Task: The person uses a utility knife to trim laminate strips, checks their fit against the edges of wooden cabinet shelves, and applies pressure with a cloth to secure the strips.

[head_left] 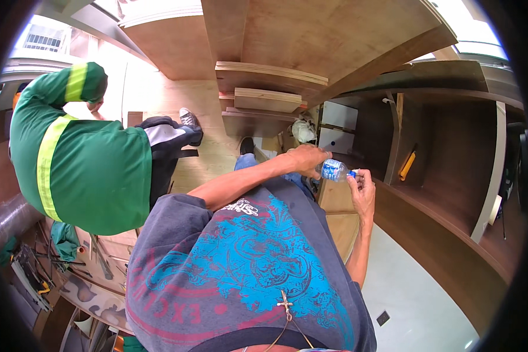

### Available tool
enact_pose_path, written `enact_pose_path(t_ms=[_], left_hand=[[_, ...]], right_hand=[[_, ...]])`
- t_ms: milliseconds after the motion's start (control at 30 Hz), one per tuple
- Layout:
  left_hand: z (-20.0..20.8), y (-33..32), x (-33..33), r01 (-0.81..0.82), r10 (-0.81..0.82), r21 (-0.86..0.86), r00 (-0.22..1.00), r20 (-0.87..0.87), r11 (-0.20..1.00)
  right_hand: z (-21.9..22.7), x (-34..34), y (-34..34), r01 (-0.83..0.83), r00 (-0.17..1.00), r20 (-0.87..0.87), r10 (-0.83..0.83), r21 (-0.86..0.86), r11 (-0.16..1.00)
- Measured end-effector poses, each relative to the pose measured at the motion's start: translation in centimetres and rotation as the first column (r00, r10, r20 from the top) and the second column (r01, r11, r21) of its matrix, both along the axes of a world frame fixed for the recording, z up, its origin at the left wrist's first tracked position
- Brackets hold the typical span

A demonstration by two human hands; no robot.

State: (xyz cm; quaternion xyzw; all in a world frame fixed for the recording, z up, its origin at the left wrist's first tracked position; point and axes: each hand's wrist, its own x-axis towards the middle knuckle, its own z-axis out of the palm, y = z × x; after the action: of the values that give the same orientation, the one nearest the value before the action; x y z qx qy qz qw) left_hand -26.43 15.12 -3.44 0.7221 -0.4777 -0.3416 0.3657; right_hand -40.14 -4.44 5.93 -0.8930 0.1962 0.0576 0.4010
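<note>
A small clear plastic bottle (332,170) with a blue and white label lies tilted between my two hands, its neck toward the right. My left hand (307,159) is wrapped round the base end of it. At the other end, my right hand (363,192) pinches the blue bottle cap (351,174), which is at the neck; whether it is still threaded on I cannot tell. Just beyond my hands stands an open dark brown cabinet (452,146). A yellow utility knife (408,165) leans inside it, to the right of the bottle.
A co-worker in a green shirt (100,173) with yellow bands bends over at my left. Stacked wooden boards (270,100) and a large panel (334,35) stand ahead. Tools and a green cloth (66,240) lie at the lower left. A white surface (419,281) is at my right.
</note>
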Motion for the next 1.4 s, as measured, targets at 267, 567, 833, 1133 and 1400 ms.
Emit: enact_pose_path(t_ms=[267,567,833,1133,1400], left_hand=[[-0.8,-0.5,-1.7,-0.053,0.056,-0.032,0.993,0.099,0.998],[1.0,-1.1,-1.2,-0.01,0.011,-0.049,0.999,0.031,0.999],[0.2,-0.6,-1.3,-0.01,0.009,0.006,0.999,0.034,1.0],[-1.2,0.4,-2.9,-0.105,0.106,-0.01,0.994,0.033,0.994],[-1.9,0.0,-2.8,-0.119,0.12,-0.01,0.991,0.052,0.993]], right_hand=[[-1.2,-1.1,-1.0,0.111,0.984,-0.147,-0.1,0.072,0.991],[1.5,-1.0,-0.8,-0.041,0.994,-0.101,0.043,0.023,0.999],[0.8,-0.7,0.0,-0.025,0.988,-0.153,0.022,-0.017,1.0],[1.1,0.2,1.0,-0.076,0.993,-0.094,0.076,-0.002,0.997],[-2.6,-1.9,-0.5,0.114,0.991,-0.069,-0.112,0.033,0.993]])
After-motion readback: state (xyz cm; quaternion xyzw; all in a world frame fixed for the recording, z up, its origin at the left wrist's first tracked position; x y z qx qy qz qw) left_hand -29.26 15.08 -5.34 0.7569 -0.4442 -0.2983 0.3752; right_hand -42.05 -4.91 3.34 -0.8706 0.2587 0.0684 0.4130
